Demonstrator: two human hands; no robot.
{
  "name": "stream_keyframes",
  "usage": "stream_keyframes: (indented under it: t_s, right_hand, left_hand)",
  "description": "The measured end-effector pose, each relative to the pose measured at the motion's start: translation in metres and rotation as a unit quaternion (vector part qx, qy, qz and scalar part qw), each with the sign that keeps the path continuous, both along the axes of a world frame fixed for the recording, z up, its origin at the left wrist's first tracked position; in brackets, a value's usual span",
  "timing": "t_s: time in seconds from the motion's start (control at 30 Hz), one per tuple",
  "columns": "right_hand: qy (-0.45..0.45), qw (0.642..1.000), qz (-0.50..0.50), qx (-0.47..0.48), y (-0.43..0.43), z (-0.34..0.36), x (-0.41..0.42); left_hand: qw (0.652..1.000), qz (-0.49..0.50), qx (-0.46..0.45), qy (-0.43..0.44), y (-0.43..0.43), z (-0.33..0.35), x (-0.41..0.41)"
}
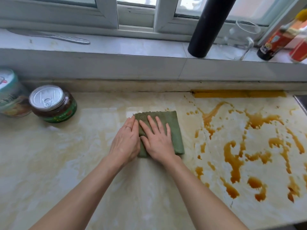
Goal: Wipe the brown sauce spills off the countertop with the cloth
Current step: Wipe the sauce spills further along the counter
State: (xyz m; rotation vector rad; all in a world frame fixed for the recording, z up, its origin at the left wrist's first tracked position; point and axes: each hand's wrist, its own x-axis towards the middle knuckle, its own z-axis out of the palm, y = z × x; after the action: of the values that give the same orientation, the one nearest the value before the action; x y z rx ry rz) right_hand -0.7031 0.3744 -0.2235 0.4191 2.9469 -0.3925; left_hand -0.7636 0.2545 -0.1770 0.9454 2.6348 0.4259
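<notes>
A folded green cloth [163, 130] lies flat near the middle of the pale marble-look countertop [69, 163], and both hands rest on it. The right hand [157, 140] is spread palm-down with fingers splayed across the cloth; the left hand [126, 141], a thin ring on one finger, lies flat along the cloth's left edge, touching the right.

No label reads clearly. The jar [53, 103] at the left has a pull-tab lid and a green band with small print too blurred to read; the teal-lidded container [11, 95] beside it is cut off by the frame. On the sill, the dark sauce bottle [279, 40] shows a red label — its writing is illegible.

The brown sauce spills [249, 146] cover the countertop's right part, starting just right of the cloth and running to the frame edge, with a pooled strip along the back edge. Left of the cloth the surface is open up to the jar. A black cylinder [207, 27] on the sill is cut off at the top.
</notes>
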Motion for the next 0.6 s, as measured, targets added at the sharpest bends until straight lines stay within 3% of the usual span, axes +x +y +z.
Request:
stream_keyframes:
  t_s: [0.1, 0.2, 0.27, 0.37, 0.47, 0.6]
  right_hand:
    - [0.017, 1.0, 0.009, -0.014, 0.056, -0.001, -0.012]
    - [0.037, 0.993, -0.112, 0.009, 0.08, -0.007, -0.009]
    - [0.029, 0.989, -0.139, 0.038, 0.061, -0.011, -0.015]
    - [0.062, 0.997, -0.048, 0.023, 0.033, -0.012, -0.033]
    - [0.067, 0.996, 0.009, 0.053, 0.058, -0.008, -0.057]
    - [0.023, 0.986, -0.14, 0.087, 0.121, -0.003, -0.055]
  left_hand:
    - [1.0, 0.01, -0.007, 0.002, 0.006, -0.005, -0.006]
    - [1.0, 0.019, -0.013, -0.004, 0.012, -0.009, -0.008]
    - [1.0, 0.022, -0.012, 0.001, 0.015, -0.013, -0.01]
    - [0.999, 0.034, -0.01, 0.004, 0.021, -0.019, -0.009]
    - [0.999, 0.05, -0.005, 0.006, 0.022, -0.022, -0.007]
    - [0.998, 0.062, -0.002, -0.002, 0.023, -0.022, -0.007]
